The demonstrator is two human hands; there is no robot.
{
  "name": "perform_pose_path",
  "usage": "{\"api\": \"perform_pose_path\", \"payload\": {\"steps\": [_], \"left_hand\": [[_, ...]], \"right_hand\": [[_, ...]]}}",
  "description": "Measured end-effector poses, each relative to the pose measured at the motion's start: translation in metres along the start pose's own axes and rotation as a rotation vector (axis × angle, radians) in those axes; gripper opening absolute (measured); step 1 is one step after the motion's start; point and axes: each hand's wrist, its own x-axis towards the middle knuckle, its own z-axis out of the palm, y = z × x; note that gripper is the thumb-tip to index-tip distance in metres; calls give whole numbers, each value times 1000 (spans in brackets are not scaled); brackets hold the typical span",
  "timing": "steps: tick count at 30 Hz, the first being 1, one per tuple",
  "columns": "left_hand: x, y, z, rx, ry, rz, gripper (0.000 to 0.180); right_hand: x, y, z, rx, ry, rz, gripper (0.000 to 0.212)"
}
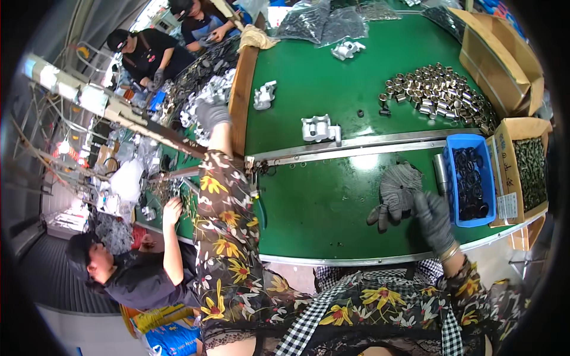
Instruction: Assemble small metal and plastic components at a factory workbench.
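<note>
My left hand [212, 115], in a grey glove, reaches past the wooden divider [242, 98] to a heap of silver metal castings [221, 88]. Its fingers are blurred among the parts, so their grip does not show. Over the near part of the green table, my right hand [434, 221], also gloved, has its fingers stretched out with nothing visible in them. Just left of it lies a grey knit glove [401, 188]. A silver casting [319, 128] stands by the metal rail; two more castings [265, 95] [347, 50] lie farther back.
Right of my right hand are a metal cylinder [440, 172], a blue bin [491, 196] of black rings and a cardboard box [522, 204] of small parts. Metal sleeves [439, 89] lie heaped at the back right. Pliers [261, 210] rest near my left forearm. Co-workers [151, 56] [130, 267] sit at left.
</note>
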Motion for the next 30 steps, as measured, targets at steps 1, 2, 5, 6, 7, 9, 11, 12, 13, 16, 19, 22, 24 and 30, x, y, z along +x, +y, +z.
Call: {"api": "perform_pose_path", "payload": {"steps": [1, 2, 5, 6, 7, 9, 11, 12, 13, 16, 19, 22, 24, 30], "left_hand": [[14, -4, -9, 807, -69, 328, 43], [9, -1, 0, 1114, -2, 344, 29], [19, -2, 5, 1215, -47, 480, 31], [22, -4, 8, 1265, -69, 546, 33], [25, -7, 12, 1314, -91, 612, 34], [31, -15, 20, 1410, -133, 743, 36], [-8, -6, 51, 1374, -166, 800, 45], [-30, -19, 78, 1260, -270, 898, 50], [-48, -24, 89, 1322, -335, 741, 52], [-67, -48, 102, 1226, -609, 280, 61], [-87, -68, 94, 1218, -442, 484, 50], [-108, -63, 70, 1214, -433, 769, 42], [-140, -35, 49, 1011, -365, 870, 39], [-284, 67, -33, 538, -700, 1153, 44]], "right_hand": [[-13, 21, 2, -157, 49, -55, 31], [-24, 38, 4, -325, 100, -96, 30], [-52, 60, 13, -232, 202, -128, 28], [-53, 58, 14, -236, 209, -119, 28], [-53, 53, 15, -133, 217, -57, 29], [-50, 49, 19, -34, 229, 11, 30], [-45, 51, 17, -141, 194, -71, 30], [-47, 53, 17, -157, 221, -49, 30], [-47, 53, 17, -142, 202, -35, 31], [-48, 46, 17, -136, 177, -27, 30], [-44, 45, 17, -153, 159, -61, 27], [-46, 50, 17, -172, 131, -83, 23], [-48, 53, 16, -254, 185, -141, 29], [-36, 18, 11, -35, 154, -331, 18]]}}
